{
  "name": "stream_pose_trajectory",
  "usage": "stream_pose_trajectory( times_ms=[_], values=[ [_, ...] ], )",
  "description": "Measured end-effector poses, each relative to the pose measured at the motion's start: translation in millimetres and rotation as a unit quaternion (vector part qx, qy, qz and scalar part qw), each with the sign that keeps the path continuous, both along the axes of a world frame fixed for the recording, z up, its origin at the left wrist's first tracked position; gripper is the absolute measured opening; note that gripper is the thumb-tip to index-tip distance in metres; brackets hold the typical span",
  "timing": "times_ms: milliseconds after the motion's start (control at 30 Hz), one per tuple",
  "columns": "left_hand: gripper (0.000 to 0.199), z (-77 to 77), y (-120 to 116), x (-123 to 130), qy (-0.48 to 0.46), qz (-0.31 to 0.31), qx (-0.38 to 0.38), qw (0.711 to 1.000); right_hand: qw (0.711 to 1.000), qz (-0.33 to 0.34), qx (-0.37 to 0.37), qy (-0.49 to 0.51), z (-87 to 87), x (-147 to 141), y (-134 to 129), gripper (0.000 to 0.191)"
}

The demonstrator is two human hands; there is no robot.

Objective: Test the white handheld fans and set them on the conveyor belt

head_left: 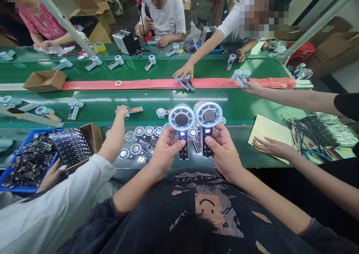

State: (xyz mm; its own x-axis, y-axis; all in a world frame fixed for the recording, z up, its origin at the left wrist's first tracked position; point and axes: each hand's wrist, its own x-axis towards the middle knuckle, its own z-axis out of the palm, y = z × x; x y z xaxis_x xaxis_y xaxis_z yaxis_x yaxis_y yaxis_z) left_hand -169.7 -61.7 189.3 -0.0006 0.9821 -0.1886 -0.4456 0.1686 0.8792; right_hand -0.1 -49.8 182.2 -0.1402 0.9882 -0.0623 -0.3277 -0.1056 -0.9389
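My left hand [168, 149] is closed round the handle of a light-blue handheld fan [181, 118], its thumb on the bare circuit board. A second handheld fan [209, 115] of the same kind is gripped by my right hand [226, 149], again with the thumb on the board. Both fans stand upright side by side, round heads up, and a small light shows on each board. Behind and to the left of them, several round fan parts with circuit boards [140, 142] lie on the bench. Parts of these are hidden by my hands.
Green conveyor belts [112, 115] cross in front, with a red strip [157, 83] and an open carton [45, 80] between them. A blue crate [17, 172] of boards stands left. Co-workers' arms reach in from left, right and opposite. Wires [305, 142] lie at right.
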Motion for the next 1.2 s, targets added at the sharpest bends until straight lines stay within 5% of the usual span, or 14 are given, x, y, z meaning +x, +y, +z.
stream_pose_trajectory(
  times_ms=[267,733,1200],
  values=[
    [0.047,-3.5,21,-20,-0.004,-0.058,-0.013,0.998,0.997,-0.078,0.005,-0.026,-1.3,-18,-1,0.045],
    [0.039,-15.5,50,-15,0.004,-0.159,-0.011,0.987,0.978,-0.201,-0.054,0.008,-7.4,-19,-11,0.048],
    [0.043,-14.7,49,-8,0.011,-0.153,-0.046,0.987,0.975,-0.182,-0.114,0.058,-5.3,-12,-7,0.044]
  ],
)
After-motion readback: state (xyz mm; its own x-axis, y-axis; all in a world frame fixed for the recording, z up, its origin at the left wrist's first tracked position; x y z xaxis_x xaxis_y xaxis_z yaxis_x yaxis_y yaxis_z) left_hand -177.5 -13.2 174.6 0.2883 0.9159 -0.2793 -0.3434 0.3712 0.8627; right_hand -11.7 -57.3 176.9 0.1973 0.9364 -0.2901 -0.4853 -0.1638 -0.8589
